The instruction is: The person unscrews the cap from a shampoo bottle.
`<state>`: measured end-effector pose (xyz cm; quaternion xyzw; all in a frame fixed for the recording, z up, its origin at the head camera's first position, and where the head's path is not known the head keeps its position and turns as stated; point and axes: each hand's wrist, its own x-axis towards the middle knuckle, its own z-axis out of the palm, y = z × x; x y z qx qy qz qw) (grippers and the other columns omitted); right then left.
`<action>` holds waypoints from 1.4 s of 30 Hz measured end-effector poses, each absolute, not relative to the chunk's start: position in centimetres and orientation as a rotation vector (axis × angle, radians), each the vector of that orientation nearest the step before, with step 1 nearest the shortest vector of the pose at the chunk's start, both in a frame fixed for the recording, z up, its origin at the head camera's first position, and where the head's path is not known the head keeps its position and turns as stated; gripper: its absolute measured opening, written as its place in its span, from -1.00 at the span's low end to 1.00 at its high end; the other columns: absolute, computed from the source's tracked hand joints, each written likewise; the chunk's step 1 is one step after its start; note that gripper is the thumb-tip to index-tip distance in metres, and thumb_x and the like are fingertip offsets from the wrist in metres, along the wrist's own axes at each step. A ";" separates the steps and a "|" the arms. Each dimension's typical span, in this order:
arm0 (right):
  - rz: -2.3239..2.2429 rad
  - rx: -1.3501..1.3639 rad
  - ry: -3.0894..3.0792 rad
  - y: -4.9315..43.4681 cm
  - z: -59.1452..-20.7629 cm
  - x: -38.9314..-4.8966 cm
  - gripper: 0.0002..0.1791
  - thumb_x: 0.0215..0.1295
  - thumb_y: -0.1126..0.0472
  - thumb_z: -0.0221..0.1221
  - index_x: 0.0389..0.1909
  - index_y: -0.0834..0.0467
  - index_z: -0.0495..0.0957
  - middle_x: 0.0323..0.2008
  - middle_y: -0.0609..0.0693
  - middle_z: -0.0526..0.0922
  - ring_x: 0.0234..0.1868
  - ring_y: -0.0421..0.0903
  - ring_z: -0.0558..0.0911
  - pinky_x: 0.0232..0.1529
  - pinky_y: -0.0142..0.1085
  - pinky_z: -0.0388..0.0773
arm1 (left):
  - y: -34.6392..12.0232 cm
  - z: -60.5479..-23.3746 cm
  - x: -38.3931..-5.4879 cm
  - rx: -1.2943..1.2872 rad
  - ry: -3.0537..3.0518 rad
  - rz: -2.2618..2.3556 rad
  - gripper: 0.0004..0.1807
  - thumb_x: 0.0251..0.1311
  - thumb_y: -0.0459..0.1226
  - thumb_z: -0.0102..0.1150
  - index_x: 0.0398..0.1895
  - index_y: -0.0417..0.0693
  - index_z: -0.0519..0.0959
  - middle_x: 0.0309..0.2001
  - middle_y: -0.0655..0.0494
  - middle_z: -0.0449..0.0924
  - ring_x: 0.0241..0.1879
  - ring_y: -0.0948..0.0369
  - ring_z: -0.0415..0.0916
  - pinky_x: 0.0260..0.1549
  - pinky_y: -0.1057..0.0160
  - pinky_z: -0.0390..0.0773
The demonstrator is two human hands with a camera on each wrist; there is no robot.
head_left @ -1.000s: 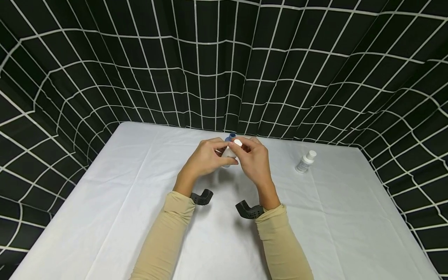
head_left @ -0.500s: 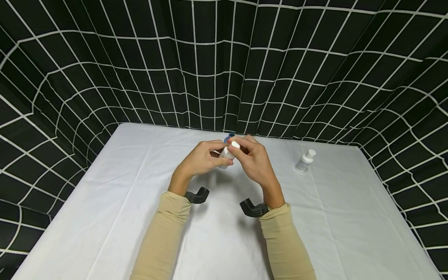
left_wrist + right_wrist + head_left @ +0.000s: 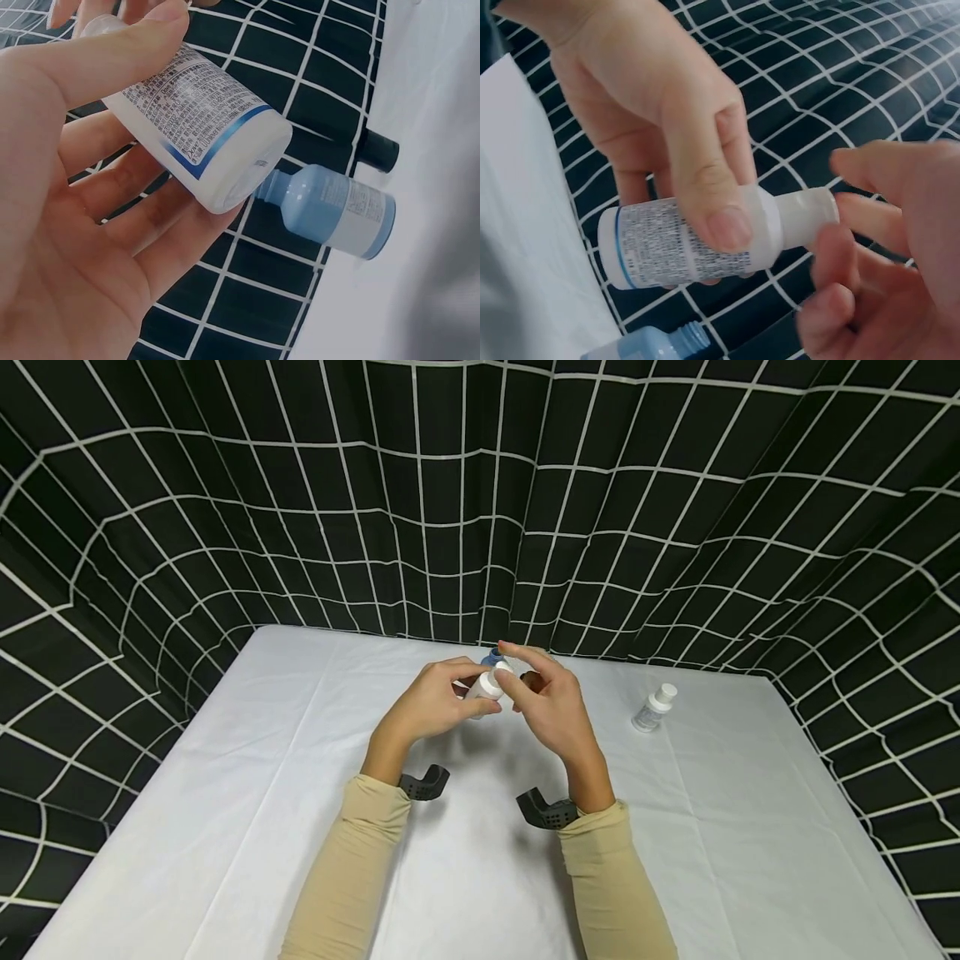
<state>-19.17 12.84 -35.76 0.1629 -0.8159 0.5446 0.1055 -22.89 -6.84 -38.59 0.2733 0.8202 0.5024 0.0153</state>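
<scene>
My left hand (image 3: 431, 697) grips a white plastic bottle (image 3: 195, 112) with printed text and a blue stripe on its label. It is held tilted above the table, thumb across one side and fingers behind. My right hand (image 3: 551, 697) is at the bottle's white cap (image 3: 806, 216), thumb and some fingertips touching it, index finger stretched away from it. Just beyond the hands stands an uncapped blue bottle (image 3: 326, 206) with a threaded neck and a white label, partly hidden in the head view.
Another white bottle (image 3: 654, 707) with its cap on stands to the right on the white-covered table (image 3: 247, 760). A small black cylinder (image 3: 379, 150) stands near the blue bottle in the left wrist view. A black curtain with a white grid (image 3: 450, 510) surrounds the table.
Both hands shifted slightly left with the white bottle, then stayed there. My right fingers have loosened from around the cap, and the index finger has lifted and straightened.
</scene>
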 end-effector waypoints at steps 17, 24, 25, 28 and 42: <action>1.526 0.284 -2.448 12.2 -36.0 -19.5 -0.69 0.31 0.06 0.38 -0.07 0.15 0.60 -0.25 0.00 0.58 -0.46 -0.05 0.50 -0.52 -0.44 0.35 | -6.6 -38.2 -22.7 0.834 2.587 1.500 -0.58 0.11 -0.05 0.50 0.08 0.26 0.71 -0.20 0.26 0.61 -0.07 0.23 0.52 0.06 0.24 0.66; 1.510 0.418 -2.467 12.0 -35.8 -18.9 -0.61 0.47 0.26 0.19 0.28 0.13 0.57 0.08 0.10 0.63 -0.45 -0.12 0.53 -0.45 -0.42 0.45 | -6.6 -38.4 -22.9 0.776 2.574 1.551 -0.56 0.12 -0.07 0.49 0.10 0.16 0.70 -0.08 0.25 0.68 0.00 0.25 0.59 -0.01 0.25 0.70; 1.507 0.423 -2.471 11.9 -35.7 -18.8 -0.59 0.48 0.27 0.17 0.31 0.12 0.55 0.11 0.09 0.63 -0.46 -0.12 0.53 -0.45 -0.42 0.44 | -6.6 -38.4 -22.9 0.767 2.574 1.555 -0.56 0.12 -0.06 0.49 0.10 0.16 0.70 -0.06 0.25 0.69 0.01 0.25 0.60 -0.01 0.25 0.70; 1.521 0.409 -2.478 11.9 -35.5 -18.7 -0.56 0.50 0.24 0.16 0.35 0.09 0.52 0.20 0.05 0.64 -0.47 -0.14 0.53 -0.46 -0.42 0.44 | -6.7 -38.4 -23.0 0.745 2.566 1.570 -0.53 0.12 -0.03 0.48 0.13 0.18 0.69 -0.03 0.26 0.69 0.02 0.25 0.61 0.00 0.25 0.70; 1.419 0.136 -2.491 11.8 -35.8 -19.0 -0.58 0.23 -0.07 0.42 -0.08 0.15 0.64 -0.26 0.00 0.61 -0.44 -0.06 0.47 -0.44 -0.40 0.36 | -6.5 -38.8 -23.0 0.748 2.531 1.578 -0.54 0.08 -0.06 0.52 0.11 0.28 0.71 0.00 0.32 0.69 0.07 0.23 0.56 0.05 0.23 0.68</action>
